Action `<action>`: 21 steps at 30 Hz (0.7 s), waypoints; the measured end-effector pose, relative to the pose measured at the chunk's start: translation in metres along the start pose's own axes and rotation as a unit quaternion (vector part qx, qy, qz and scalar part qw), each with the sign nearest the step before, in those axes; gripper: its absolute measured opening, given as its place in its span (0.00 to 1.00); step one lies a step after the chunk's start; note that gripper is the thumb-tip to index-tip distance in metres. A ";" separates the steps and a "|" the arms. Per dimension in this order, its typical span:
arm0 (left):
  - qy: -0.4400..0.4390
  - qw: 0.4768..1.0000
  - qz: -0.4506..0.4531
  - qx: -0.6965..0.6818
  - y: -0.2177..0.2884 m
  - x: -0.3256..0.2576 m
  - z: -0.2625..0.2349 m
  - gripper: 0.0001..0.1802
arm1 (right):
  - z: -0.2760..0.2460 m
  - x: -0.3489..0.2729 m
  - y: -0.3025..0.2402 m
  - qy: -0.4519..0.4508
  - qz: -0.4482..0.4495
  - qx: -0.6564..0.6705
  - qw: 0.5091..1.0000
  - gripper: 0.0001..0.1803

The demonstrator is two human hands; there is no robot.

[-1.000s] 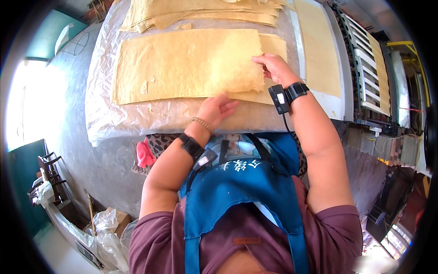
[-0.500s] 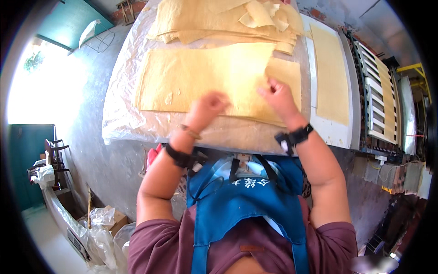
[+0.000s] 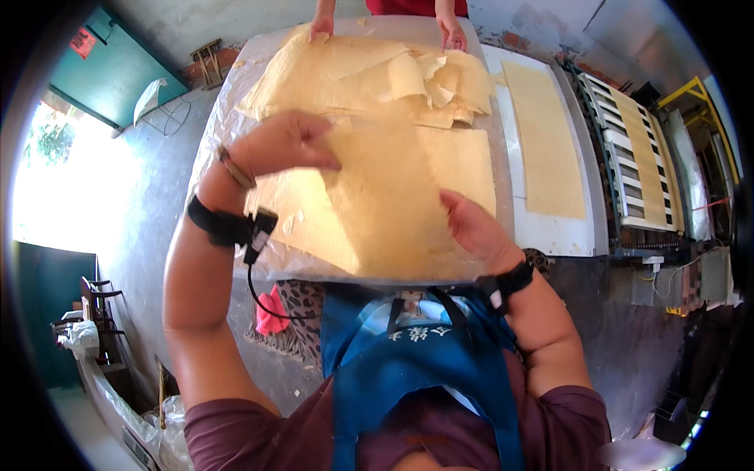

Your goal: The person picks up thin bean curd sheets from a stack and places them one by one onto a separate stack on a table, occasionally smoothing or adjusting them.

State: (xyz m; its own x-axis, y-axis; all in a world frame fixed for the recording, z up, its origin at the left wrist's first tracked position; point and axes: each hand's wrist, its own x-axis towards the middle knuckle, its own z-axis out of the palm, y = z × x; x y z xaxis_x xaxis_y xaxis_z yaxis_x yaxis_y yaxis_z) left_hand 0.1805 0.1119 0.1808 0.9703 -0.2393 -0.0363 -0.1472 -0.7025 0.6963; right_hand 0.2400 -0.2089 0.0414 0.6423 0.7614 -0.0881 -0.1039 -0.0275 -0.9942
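Note:
A thin, pale yellow sheet is raised over a stack of like sheets on the plastic-covered table. My left hand is closed at the sheet's far left edge, thumb and fingers pinching it. Along the sheet's right edge, my right hand is also closed, its thumb and forefinger at the border. The sheet's lower part hangs toward the near table edge and casts a shaded area. Another flat sheet shows from beneath at the right.
Beyond lies a pile of crumpled sheets, with a co-worker's hands at its far side. On the right, a white surface bears a long sheet, beside a slatted conveyor. A pink cloth hangs below the table.
My left hand has moved away and left, and my right hand slightly nearer me. The sheet has lifted off the stack and shifted. A co-worker's hands now show at the far side.

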 end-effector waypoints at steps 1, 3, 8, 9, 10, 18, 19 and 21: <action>-0.013 0.999 -0.004 0.048 0.019 0.007 -0.010 0.09 | -0.011 0.005 0.007 -0.039 0.073 0.257 0.963 0.24; 0.070 0.998 -0.003 -0.001 0.054 0.014 -0.028 0.12 | -0.017 0.011 0.020 -0.075 0.148 0.502 0.849 0.31; 0.350 0.837 0.087 0.411 0.111 0.006 -0.107 0.18 | 0.001 0.009 0.059 -0.106 0.197 0.481 0.848 0.41; 0.390 0.820 0.086 0.410 0.103 0.001 -0.124 0.18 | 0.001 0.006 0.065 -0.110 0.195 0.482 0.847 0.41; 0.408 0.837 0.082 0.355 0.082 -0.006 -0.139 0.18 | 0.000 0.002 0.073 -0.114 0.191 0.489 0.843 0.42; 0.559 0.681 -0.013 -0.473 -0.133 -0.052 -0.079 0.14 | -0.008 -0.010 0.057 0.072 0.102 0.582 0.804 0.44; 0.595 0.660 -0.035 -0.457 -0.150 -0.040 -0.043 0.12 | -0.024 -0.014 0.054 0.093 0.080 0.589 0.799 0.45; 0.658 0.586 -0.103 -0.461 -0.167 -0.037 0.018 0.12 | -0.037 -0.016 0.037 0.064 0.066 0.581 0.809 0.42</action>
State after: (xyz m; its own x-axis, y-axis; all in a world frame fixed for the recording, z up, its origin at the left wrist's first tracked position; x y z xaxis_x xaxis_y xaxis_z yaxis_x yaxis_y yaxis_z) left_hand 0.1654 0.2263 0.0534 0.3455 0.9380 -0.0271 -0.4234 0.1816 0.8875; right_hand 0.2543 -0.2459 0.0037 0.6331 0.7263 -0.2679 -0.7736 0.5808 -0.2535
